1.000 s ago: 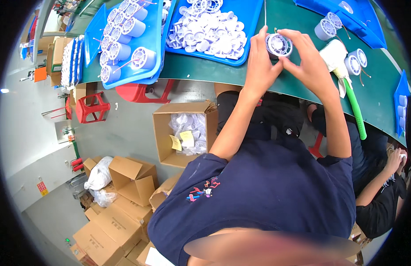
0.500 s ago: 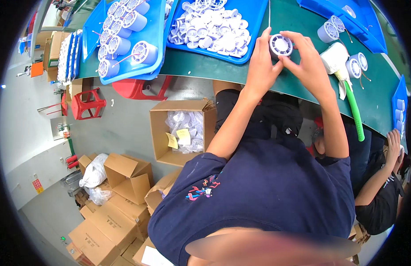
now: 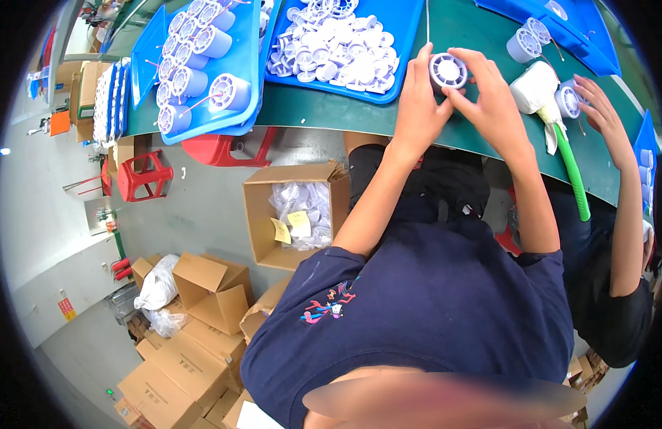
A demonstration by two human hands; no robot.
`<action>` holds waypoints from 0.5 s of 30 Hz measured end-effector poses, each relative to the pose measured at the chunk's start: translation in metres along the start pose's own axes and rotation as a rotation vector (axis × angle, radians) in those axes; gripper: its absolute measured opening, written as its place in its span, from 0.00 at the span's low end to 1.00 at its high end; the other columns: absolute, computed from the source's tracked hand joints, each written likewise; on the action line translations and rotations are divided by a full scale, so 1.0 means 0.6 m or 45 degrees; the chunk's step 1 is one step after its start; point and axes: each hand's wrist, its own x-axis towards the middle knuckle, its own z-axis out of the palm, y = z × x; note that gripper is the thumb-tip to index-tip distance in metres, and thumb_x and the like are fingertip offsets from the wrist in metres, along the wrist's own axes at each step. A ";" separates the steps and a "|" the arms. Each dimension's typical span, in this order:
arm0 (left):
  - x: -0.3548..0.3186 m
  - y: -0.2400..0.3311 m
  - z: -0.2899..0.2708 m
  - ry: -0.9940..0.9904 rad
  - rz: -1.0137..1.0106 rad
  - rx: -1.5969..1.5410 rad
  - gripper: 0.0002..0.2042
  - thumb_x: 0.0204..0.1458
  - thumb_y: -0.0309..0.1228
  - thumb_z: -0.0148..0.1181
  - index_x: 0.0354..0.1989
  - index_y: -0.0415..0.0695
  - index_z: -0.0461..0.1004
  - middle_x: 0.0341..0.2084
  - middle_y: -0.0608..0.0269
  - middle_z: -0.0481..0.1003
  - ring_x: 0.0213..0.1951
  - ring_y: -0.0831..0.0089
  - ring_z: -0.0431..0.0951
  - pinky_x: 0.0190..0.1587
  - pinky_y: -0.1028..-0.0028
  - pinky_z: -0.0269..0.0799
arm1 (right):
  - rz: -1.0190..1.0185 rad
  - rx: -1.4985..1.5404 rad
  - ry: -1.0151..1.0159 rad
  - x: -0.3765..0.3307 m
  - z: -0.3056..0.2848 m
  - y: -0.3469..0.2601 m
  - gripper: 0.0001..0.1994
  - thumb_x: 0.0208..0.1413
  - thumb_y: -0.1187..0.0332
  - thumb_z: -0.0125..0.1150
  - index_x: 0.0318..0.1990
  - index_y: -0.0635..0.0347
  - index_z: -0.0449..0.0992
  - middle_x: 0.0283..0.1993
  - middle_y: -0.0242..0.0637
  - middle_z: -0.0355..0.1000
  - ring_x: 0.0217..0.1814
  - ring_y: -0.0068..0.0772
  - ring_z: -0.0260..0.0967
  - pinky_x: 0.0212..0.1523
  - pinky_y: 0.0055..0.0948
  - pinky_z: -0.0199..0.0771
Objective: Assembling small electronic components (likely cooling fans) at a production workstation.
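Your left hand (image 3: 419,107) and right hand (image 3: 489,104) hold a white slotted cylinder (image 3: 447,71) between curled fingertips; this looks like an aligning step, so the next move calls for a level, even grip. Left of them sit white caps (image 3: 338,51) in a blue tray (image 3: 381,96); right, a green-handled tool (image 3: 565,154) (a co-worker's hand (image 3: 604,113) is just beyond).

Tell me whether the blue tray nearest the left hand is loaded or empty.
Loaded: a heap of small white parts covers most of what shows of the blue tray; its far edge is out of frame.
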 end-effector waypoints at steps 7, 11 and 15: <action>-0.005 0.010 -0.014 0.006 0.051 0.016 0.46 0.50 0.38 0.78 0.73 0.35 0.54 0.64 0.40 0.63 0.65 0.44 0.66 0.67 0.56 0.65 | 0.067 -0.202 0.486 -0.041 -0.059 0.020 0.25 0.59 0.68 0.69 0.63 0.62 0.72 0.65 0.51 0.69 0.67 0.52 0.69 0.65 0.41 0.70; 0.000 0.012 -0.010 0.028 -0.033 -0.045 0.38 0.52 0.38 0.76 0.68 0.36 0.63 0.58 0.44 0.69 0.61 0.50 0.72 0.65 0.60 0.67 | 0.350 -0.554 0.579 -0.115 -0.070 0.084 0.25 0.58 0.72 0.66 0.63 0.65 0.71 0.64 0.53 0.69 0.68 0.58 0.66 0.68 0.47 0.66; 0.002 0.013 -0.013 -0.092 -0.042 -0.124 0.30 0.55 0.36 0.74 0.63 0.39 0.69 0.53 0.47 0.74 0.55 0.53 0.76 0.59 0.62 0.72 | 0.251 -0.689 0.531 -0.137 -0.067 0.081 0.29 0.54 0.71 0.69 0.65 0.63 0.70 0.65 0.51 0.68 0.67 0.56 0.66 0.69 0.48 0.65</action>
